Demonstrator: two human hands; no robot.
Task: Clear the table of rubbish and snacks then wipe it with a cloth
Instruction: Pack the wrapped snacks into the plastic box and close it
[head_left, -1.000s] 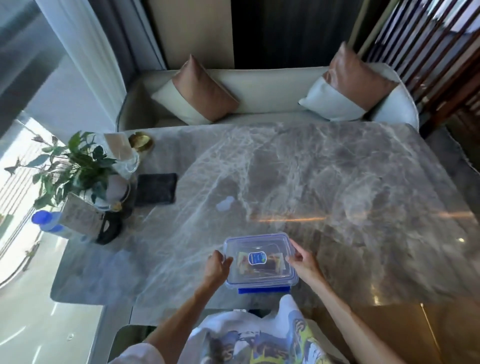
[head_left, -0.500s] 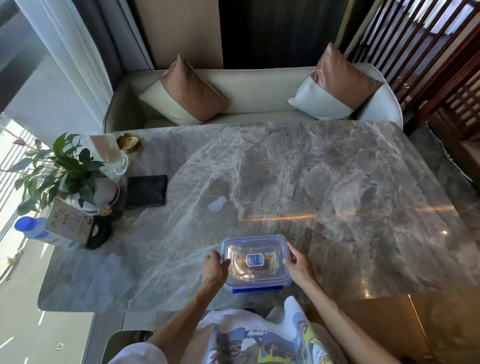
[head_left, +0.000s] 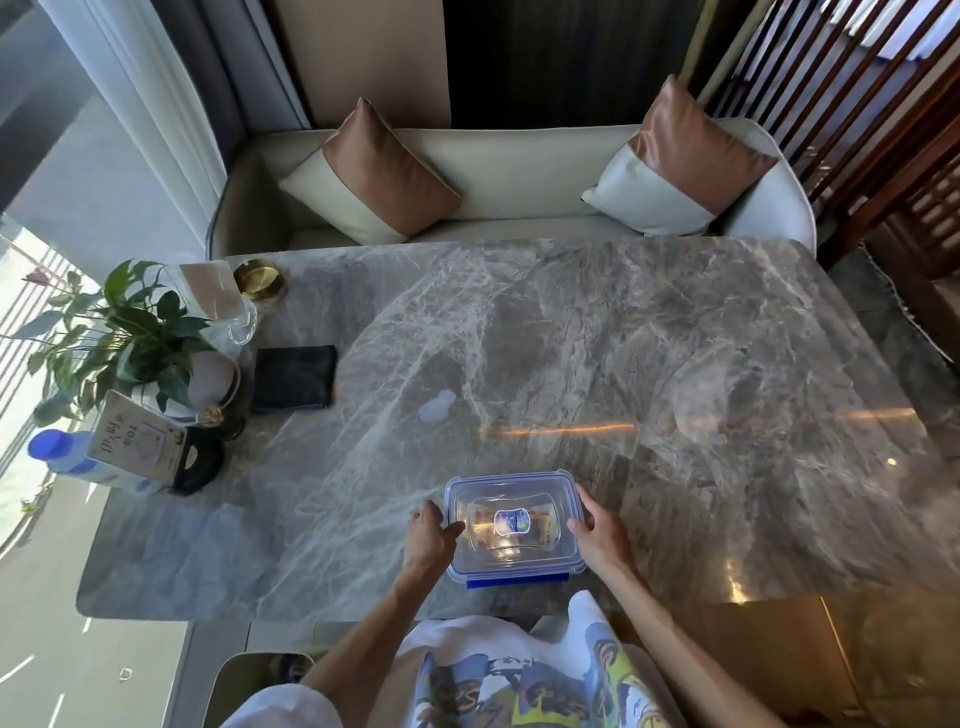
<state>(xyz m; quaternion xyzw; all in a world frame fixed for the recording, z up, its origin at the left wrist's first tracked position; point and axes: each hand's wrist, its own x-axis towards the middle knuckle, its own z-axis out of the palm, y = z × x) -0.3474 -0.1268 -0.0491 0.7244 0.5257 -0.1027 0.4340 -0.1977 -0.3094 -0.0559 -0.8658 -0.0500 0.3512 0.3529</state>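
A clear plastic container (head_left: 511, 525) with a blue-rimmed lid stands near the front edge of the grey marble table (head_left: 649, 364). Snacks show dimly through the lid. My left hand (head_left: 430, 535) grips the container's left side, thumb on the lid. On the right side my right hand (head_left: 597, 535) holds it the same way. A dark folded cloth (head_left: 295, 378) lies at the table's left. A small pale scrap (head_left: 437, 407) sits in the middle of the table.
At the left edge stand a potted plant (head_left: 124, 338), a glass jug (head_left: 228, 312), a brass dish (head_left: 260, 280), a sign card (head_left: 137, 447) and a blue-capped bottle (head_left: 57, 452). A cream sofa (head_left: 519, 176) with two cushions lies beyond the table.
Both hands have stayed on the container's sides; the thumbs sit a little further onto the lid. The view has shifted slightly.
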